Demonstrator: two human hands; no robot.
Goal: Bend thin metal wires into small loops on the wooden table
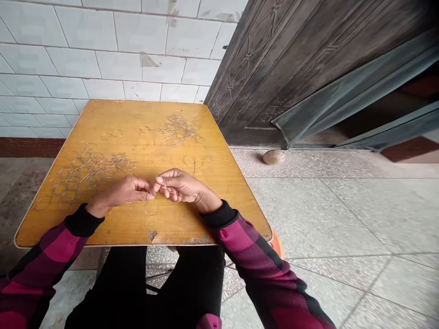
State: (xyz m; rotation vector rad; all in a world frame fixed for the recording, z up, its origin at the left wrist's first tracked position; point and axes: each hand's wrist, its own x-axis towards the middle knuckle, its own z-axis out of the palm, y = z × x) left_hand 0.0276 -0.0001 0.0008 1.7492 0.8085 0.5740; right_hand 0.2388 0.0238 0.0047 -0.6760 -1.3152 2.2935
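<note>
Above the near part of the yellow table (178, 224), my left hand (126, 191) pinches a thin wire loop (151, 208) that hangs just below its thumb and fingertips. My right hand (181, 185) meets it from the other side, thumb and index finger pressed together close to the left fingertips. Whatever lies in that right pinch is too fine to make out. Beside and behind my left hand spreads a pile of round wire loops (91, 171). A single wire with a loop (190, 161) lies behind my right hand.
Towards the back of the table lies a tangle of wire pieces (176, 129), with two small loops (112, 135) to its left. White wall tiles (140, 32) rise behind. On the right are a dark carved door (254, 77) and a rounded stone-like object (274, 157) on the floor.
</note>
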